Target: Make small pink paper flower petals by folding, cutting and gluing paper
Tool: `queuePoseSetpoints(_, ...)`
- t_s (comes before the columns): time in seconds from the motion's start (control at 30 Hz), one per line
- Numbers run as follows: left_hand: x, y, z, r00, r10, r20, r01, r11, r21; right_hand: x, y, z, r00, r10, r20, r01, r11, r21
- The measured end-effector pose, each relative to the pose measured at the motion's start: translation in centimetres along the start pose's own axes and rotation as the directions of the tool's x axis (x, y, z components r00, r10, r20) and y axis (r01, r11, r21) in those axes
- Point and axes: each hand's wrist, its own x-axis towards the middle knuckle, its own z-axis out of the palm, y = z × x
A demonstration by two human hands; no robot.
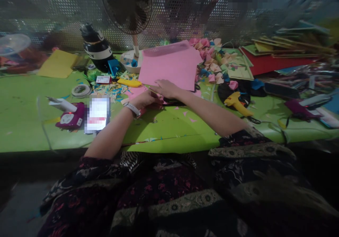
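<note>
My left hand, with a white watch band on its wrist, is closed with bent fingers at a small piece of pink paper on the green table. Right beside it, my right hand lies over the lower edge of a large pink sheet, fingers stretched toward the left hand. A dark object, partly hidden, lies under the right hand and wrist; its kind does not show. Just left of the large sheet are a yellow cutter knife and many coloured paper scraps.
A phone, a purple device and a tape roll lie left. Behind stand a black bottle and a fan. Paper flowers, a yellow glue gun and stacked coloured sheets are right.
</note>
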Motion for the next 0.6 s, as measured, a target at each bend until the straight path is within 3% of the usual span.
queuePoseSetpoints(0.6, 0.69, -0.25, -0.53, 0.999, 0.022, 0.027, -0.023, 0.999, 0.041, -0.09, -0.31, -0.05, 1.000, 0.015, 0.001, -0.015, 1.000, -0.021)
